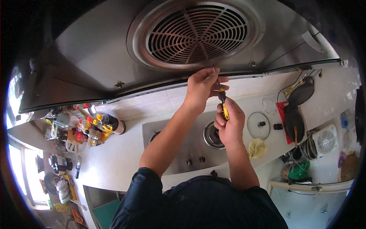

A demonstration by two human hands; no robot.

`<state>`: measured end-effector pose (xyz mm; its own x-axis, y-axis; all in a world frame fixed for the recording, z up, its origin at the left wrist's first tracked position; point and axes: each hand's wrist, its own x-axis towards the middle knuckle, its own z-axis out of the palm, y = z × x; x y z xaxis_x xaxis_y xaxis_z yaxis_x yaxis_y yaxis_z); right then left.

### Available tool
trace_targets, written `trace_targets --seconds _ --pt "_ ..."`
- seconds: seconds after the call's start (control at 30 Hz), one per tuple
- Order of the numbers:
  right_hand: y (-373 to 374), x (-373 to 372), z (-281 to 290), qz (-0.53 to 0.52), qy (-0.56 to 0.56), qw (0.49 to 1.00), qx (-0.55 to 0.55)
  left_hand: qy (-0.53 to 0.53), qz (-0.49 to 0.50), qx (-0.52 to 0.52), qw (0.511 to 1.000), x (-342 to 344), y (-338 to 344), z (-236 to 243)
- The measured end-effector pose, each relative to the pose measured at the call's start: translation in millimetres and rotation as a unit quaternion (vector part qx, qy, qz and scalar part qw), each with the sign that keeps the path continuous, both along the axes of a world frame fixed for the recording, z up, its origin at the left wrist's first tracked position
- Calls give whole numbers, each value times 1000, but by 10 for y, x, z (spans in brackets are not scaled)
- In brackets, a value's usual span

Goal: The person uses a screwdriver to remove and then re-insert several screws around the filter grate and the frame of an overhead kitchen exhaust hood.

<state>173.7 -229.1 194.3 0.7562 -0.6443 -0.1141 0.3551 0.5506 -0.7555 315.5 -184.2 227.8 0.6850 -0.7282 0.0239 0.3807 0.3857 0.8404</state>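
Note:
My right hand (232,121) is wrapped round the yellow and black handle of a screwdriver (225,110). The screwdriver's shaft points up toward the underside of a metal range hood (91,49). Just above it, my left hand (200,86) pinches thumb and forefinger together at the shaft's upper end. A small shiny bit shows at those fingertips, too small to name. The left hand's other fingers reach behind the shaft. Both hands are close to the hood's lower edge, below its round slotted grille (198,36).
Underneath is a steel gas hob (175,152) set in a white counter (118,156). Bottles (110,124) crowd its left side. On the right are a glass lid (258,126), a yellow cloth (257,148) and dark pans (294,121). The hood overhangs the hob.

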Motion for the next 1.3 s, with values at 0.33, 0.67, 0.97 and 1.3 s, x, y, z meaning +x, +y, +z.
trace_targets --seconds 0.33,0.67,0.97,1.3 --pt "38 6 -53 -4 -24 999 46 -621 534 37 573 -293 877 624" --pt "39 24 -10 19 -11 996 85 -623 570 82 529 -133 999 1127" --pt "72 56 -108 -3 -70 996 63 -620 581 107 517 25 1069 1296" --pt "67 71 -13 -57 -64 989 118 -645 565 127 499 33 1141 1380"
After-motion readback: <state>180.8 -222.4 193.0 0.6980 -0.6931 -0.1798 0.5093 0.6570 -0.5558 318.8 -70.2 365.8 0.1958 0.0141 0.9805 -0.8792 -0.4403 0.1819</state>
